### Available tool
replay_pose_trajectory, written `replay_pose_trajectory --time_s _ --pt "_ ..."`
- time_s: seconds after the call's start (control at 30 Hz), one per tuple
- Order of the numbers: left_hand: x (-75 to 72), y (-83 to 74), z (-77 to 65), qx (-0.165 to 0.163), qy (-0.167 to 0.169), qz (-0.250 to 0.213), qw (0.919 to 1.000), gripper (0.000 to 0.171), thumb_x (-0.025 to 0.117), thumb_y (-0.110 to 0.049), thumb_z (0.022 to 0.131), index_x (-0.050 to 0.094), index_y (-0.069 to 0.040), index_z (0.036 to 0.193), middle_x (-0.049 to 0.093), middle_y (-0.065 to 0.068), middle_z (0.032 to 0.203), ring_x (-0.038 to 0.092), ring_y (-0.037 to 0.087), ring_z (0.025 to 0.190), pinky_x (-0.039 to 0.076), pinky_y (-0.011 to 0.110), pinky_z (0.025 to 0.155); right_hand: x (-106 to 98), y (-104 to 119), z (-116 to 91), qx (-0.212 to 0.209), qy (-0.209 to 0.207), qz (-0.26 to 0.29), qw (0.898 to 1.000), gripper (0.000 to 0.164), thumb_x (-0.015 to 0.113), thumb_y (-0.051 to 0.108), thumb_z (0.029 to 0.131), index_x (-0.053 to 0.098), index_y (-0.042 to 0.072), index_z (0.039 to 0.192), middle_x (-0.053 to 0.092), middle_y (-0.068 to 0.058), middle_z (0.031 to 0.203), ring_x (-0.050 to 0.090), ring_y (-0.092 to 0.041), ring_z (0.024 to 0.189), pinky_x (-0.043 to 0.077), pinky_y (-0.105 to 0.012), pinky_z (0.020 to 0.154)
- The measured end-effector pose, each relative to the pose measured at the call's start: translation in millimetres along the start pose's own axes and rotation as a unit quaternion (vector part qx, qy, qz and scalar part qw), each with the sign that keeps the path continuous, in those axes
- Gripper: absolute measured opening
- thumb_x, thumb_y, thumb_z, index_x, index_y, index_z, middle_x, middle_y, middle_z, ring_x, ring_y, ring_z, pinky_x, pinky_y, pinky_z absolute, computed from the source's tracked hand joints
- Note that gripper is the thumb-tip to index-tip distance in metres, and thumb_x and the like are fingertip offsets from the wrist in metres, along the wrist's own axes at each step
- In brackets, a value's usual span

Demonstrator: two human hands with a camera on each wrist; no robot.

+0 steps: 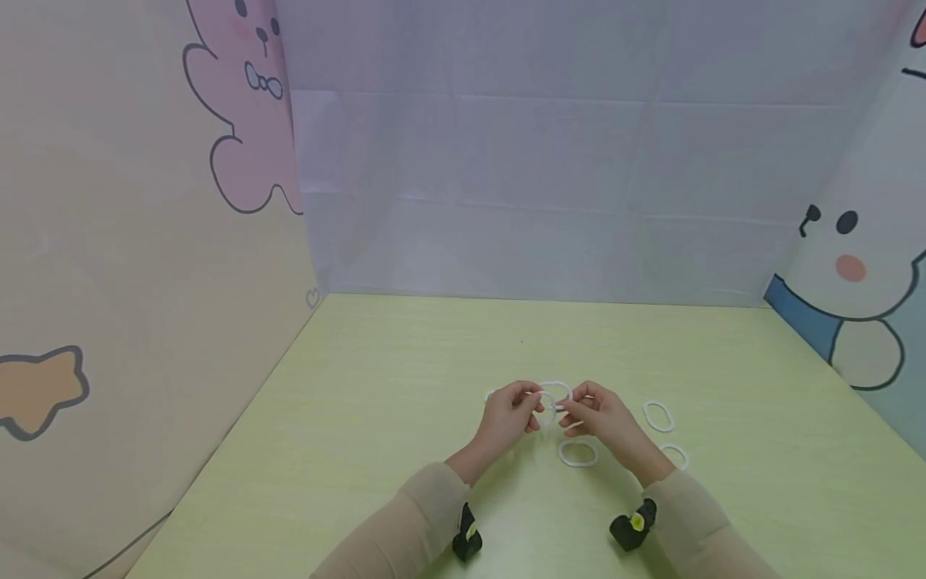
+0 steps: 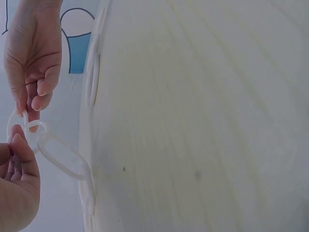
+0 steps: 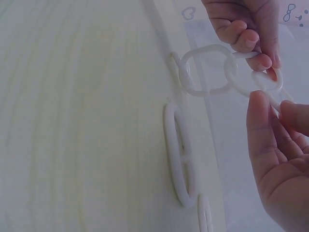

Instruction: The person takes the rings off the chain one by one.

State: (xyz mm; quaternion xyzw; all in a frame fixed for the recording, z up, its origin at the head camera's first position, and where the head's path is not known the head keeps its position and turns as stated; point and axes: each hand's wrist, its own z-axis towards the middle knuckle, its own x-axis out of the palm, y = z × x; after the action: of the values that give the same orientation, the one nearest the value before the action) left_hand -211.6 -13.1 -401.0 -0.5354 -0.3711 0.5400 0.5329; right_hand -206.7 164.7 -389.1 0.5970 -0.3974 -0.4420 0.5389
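Both hands meet over the table around white plastic chain links. My left hand [image 1: 512, 410] pinches one link between thumb and fingertips. Opposite it, my right hand [image 1: 606, 418] pinches a link at the same spot; in the right wrist view its thumb and index finger hold the link edge near the left fingertips. A joined oval link [image 3: 207, 47] hangs from the held ones and shows a small gap in its side. In the left wrist view the hanging chain link [image 2: 63, 164] slopes down to the tabletop. Fingers partly hide where the held links cross.
A loose link [image 1: 578, 466] lies on the pale yellow-green table [image 1: 405, 346] just below the hands. To the right lie two more, a tilted link [image 1: 654, 402] and a link [image 1: 685, 458] partly covered by the right forearm. A white curtain [image 1: 506, 161] stands behind.
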Motion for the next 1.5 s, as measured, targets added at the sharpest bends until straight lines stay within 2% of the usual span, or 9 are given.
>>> replay_pose_trajectory --time_s 0.2,0.47,0.77,1.03,1.33,1.37,1.5 --pt "-0.4 0.4 0.4 0.006 0.002 -0.005 1.0 0.013 0.054 -0.006 0.093 0.062 0.001 0.1 0.063 0.008 0.075 0.053 0.007 0.049 0.048 0.021 0.048 -1 1 0 -0.01 0.006 0.002 1.0 0.011 0.051 0.005 0.094 0.043 -0.002 0.09 0.062 -0.024 0.099 0.062 -0.017 0.074 0.053 -0.032 0.068" --pt "-0.1 0.2 0.7 -0.009 0.003 -0.008 0.9999 0.012 0.055 -0.007 0.093 0.062 -0.001 0.099 0.061 0.002 0.072 0.053 0.008 0.049 0.047 0.02 0.048 -2 0 -1 -0.007 0.014 0.002 1.0 0.012 0.051 0.006 0.095 0.042 -0.001 0.09 0.062 -0.023 0.098 0.062 -0.016 0.074 0.053 -0.032 0.069" --pt "1.4 -1.4 0.5 -0.008 0.002 -0.006 0.9999 0.012 0.055 -0.007 0.093 0.062 0.0 0.1 0.063 0.012 0.077 0.052 0.007 0.049 0.046 0.02 0.048 -3 -3 0 0.008 0.017 0.009 1.0 0.013 0.049 0.008 0.095 0.041 -0.001 0.09 0.061 -0.025 0.101 0.062 -0.017 0.075 0.053 -0.033 0.07" --pt "0.4 -2.5 0.0 -0.002 0.003 -0.003 1.0 0.012 0.055 -0.007 0.093 0.063 0.001 0.098 0.061 0.006 0.074 0.052 0.007 0.049 0.047 0.021 0.047 -5 -4 0 0.017 0.024 0.024 0.999 0.016 0.049 0.012 0.097 0.041 0.0 0.09 0.062 -0.024 0.099 0.062 -0.017 0.077 0.052 -0.033 0.071" --pt "-0.1 -4.3 -0.7 -0.002 -0.003 0.002 1.0 0.013 0.055 -0.008 0.093 0.063 0.0 0.098 0.06 0.0 0.072 0.052 0.006 0.049 0.045 0.02 0.046 -6 -3 0 0.017 0.019 0.019 1.0 0.016 0.049 0.011 0.096 0.042 -0.001 0.092 0.064 -0.022 0.098 0.062 -0.02 0.077 0.053 -0.035 0.069" --pt "-0.9 -9.8 -3.3 -0.001 -0.004 0.003 1.0 0.013 0.055 -0.007 0.093 0.063 0.001 0.098 0.06 0.003 0.073 0.052 0.007 0.049 0.045 0.02 0.046 -6 -2 0 0.018 0.019 0.019 0.999 0.015 0.049 0.011 0.096 0.042 -0.002 0.092 0.064 -0.022 0.098 0.062 -0.02 0.077 0.053 -0.035 0.069" --pt "-1.9 -10.7 -3.9 -0.004 -0.004 0.007 1.0 0.013 0.055 -0.008 0.093 0.063 0.0 0.098 0.061 0.006 0.074 0.053 0.008 0.05 0.046 0.021 0.047 -9 -1 0 0.018 0.022 0.019 0.999 0.015 0.049 0.011 0.096 0.043 -0.003 0.094 0.063 -0.024 0.1 0.062 -0.022 0.077 0.053 -0.034 0.069"
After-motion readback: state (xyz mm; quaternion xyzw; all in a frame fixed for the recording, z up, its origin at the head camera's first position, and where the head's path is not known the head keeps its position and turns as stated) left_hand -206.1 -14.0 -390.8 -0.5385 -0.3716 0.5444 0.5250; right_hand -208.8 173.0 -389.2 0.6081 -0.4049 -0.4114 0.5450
